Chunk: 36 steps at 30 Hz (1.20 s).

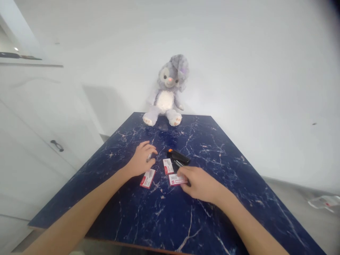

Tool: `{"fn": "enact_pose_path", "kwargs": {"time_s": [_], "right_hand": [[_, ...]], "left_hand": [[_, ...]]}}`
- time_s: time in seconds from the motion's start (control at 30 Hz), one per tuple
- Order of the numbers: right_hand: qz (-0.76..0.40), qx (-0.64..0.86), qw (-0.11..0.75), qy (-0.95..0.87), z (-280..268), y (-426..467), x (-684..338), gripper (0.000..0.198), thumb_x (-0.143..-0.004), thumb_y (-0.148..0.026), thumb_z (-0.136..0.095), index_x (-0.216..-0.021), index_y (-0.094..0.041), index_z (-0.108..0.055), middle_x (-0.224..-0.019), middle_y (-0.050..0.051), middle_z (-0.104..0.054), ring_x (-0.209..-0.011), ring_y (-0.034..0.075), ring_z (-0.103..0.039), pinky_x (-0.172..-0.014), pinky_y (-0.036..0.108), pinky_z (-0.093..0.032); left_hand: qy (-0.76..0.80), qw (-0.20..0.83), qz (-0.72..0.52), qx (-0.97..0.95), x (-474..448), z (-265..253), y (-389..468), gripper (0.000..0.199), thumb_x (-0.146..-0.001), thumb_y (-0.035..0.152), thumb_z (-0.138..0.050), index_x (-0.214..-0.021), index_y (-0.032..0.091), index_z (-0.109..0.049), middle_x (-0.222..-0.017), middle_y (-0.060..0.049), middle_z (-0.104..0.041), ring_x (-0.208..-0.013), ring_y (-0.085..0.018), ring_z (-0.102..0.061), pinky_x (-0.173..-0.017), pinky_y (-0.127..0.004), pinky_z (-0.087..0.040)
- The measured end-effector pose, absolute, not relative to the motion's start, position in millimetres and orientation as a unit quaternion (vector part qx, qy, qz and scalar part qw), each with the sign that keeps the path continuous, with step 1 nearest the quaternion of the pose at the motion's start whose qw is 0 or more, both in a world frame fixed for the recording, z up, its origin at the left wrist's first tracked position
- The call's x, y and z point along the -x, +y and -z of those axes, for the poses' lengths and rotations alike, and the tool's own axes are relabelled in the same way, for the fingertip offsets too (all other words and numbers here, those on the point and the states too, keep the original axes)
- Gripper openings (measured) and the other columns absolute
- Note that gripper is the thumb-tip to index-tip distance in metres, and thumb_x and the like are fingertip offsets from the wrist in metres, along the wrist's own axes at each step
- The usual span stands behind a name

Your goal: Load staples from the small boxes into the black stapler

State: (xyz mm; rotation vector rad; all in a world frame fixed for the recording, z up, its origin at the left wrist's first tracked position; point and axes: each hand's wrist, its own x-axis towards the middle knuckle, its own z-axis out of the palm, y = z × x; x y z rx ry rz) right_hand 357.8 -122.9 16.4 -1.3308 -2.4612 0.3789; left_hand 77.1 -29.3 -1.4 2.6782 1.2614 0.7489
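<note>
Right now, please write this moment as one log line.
left hand: holding small grey piece; right hand: holding stapler; three boxes: on table

From my end I can't make out what the silvery piece (149,158) in my left hand (141,160) is, as the fingers hide much of it, while my right hand (199,183) covers the near part of the stapler (180,156) and one end of the lower box (175,180). The print on that box, the left box (147,178) and the upper box (168,166) is too small for me to read. The bottom edge cuts off both forearms and the counter's (212,138) near right corner, and the right edge crops a blurred white-and-red item (324,203) on the floor (294,193).
</note>
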Motion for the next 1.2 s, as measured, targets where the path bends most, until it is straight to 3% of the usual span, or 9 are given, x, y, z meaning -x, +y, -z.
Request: {"fn": "enact_pose_path", "kwargs": {"time_s": [0.13, 0.23, 0.43, 0.6, 0.7, 0.8, 0.9, 1.07, 1.2], "right_hand": [[-0.190, 0.470, 0.147, -0.849, -27, -118, -376, 0.022, -0.077, -0.017, -0.062, -0.097, -0.024, -0.069, -0.070, -0.002, -0.062, -0.058, 0.012, -0.051, -0.058, 0.024, -0.034], [-0.254, 0.450, 0.153, -0.842, -28, -116, -376, 0.033, -0.077, -0.023, -0.065, -0.109, -0.025, -0.072, -0.065, -0.004, -0.061, -0.054, 0.011, -0.048, -0.057, 0.023, -0.035], [-0.307, 0.470, 0.139, -0.816, -29, -108, -398, 0.025, -0.080, -0.026, -0.062, -0.098, -0.027, -0.079, -0.072, -0.001, -0.067, -0.059, 0.012, -0.051, -0.056, 0.023, -0.036], [-0.247, 0.520, 0.158, -0.802, -23, -98, -415, 0.023, -0.078, -0.034, -0.068, -0.098, -0.025, -0.075, -0.085, 0.002, -0.068, -0.069, 0.015, -0.058, -0.062, 0.025, -0.041], [-0.185, 0.534, 0.163, -0.809, -17, -97, -406, 0.028, -0.075, -0.046, -0.073, -0.090, -0.022, -0.070, -0.090, 0.003, -0.066, -0.072, 0.016, -0.058, -0.062, 0.026, -0.040], [-0.161, 0.544, 0.159, -0.808, -13, -96, -401, 0.033, -0.070, -0.049, -0.077, -0.084, -0.022, -0.066, -0.087, 0.002, -0.066, -0.071, 0.016, -0.058, -0.061, 0.026, -0.038], [-0.190, 0.572, 0.150, -0.784, -9, -91, -410, 0.033, -0.076, -0.052, -0.072, -0.090, -0.023, -0.066, -0.083, 0.001, -0.068, -0.068, 0.017, -0.060, -0.060, 0.025, -0.037], [-0.111, 0.709, 0.158, -0.678, 7, -79, -413, 0.036, -0.092, -0.054, -0.050, -0.091, -0.022, -0.067, -0.077, 0.008, -0.070, -0.073, 0.024, -0.065, -0.063, 0.029, -0.039], [-0.126, 0.714, 0.240, -0.645, 16, -78, -394, 0.032, -0.098, -0.043, -0.042, -0.106, -0.022, -0.064, -0.082, 0.009, -0.072, -0.076, 0.024, -0.068, -0.068, 0.031, -0.043]], "left_hand": [[0.291, 0.041, -0.181, -0.938, -97, -6, -49, 0.048, -0.095, 0.029, -0.046, -0.144, 0.028, -0.046, -0.156, -0.004, -0.038, -0.147, -0.031, -0.022, -0.118, -0.056, -0.024], [0.268, 0.033, -0.168, -0.948, -116, -7, -57, 0.053, -0.100, 0.032, -0.037, -0.153, 0.029, -0.031, -0.163, -0.004, -0.023, -0.149, -0.030, -0.019, -0.119, -0.055, -0.023], [0.295, 0.044, -0.207, -0.932, -116, 5, -47, 0.056, -0.096, 0.028, -0.049, -0.150, 0.029, -0.037, -0.149, -0.008, -0.044, -0.138, -0.031, -0.035, -0.115, -0.055, -0.032], [0.321, 0.059, -0.212, -0.921, -121, 13, -43, 0.065, -0.094, 0.039, -0.052, -0.154, 0.027, -0.029, -0.160, -0.009, -0.027, -0.146, -0.033, -0.022, -0.118, -0.054, -0.027], [0.322, 0.088, -0.201, -0.921, -140, 10, -33, 0.080, -0.090, 0.045, -0.059, -0.156, 0.024, -0.020, -0.157, -0.011, -0.032, -0.144, -0.034, -0.026, -0.117, -0.053, -0.029], [0.294, 0.140, -0.191, -0.926, -154, -3, -17, 0.059, -0.092, 0.029, -0.056, -0.149, 0.025, -0.038, -0.141, -0.009, -0.052, -0.129, -0.027, -0.048, -0.109, -0.043, -0.039], [0.278, 0.182, -0.176, -0.927, -146, -18, -10, 0.042, -0.090, 0.022, -0.055, -0.132, 0.028, -0.055, -0.123, -0.005, -0.063, -0.114, -0.023, -0.058, -0.101, -0.038, -0.045], [0.299, 0.186, -0.175, -0.919, -103, -14, -34, 0.039, -0.093, 0.023, -0.053, -0.130, 0.030, -0.058, -0.127, -0.004, -0.062, -0.118, -0.022, -0.056, -0.104, -0.038, -0.043], [0.325, 0.168, -0.218, -0.905, -89, 3, -50, 0.043, -0.094, 0.026, -0.052, -0.138, 0.030, -0.052, -0.138, -0.005, -0.057, -0.126, -0.022, -0.052, -0.112, -0.039, -0.038]]}}
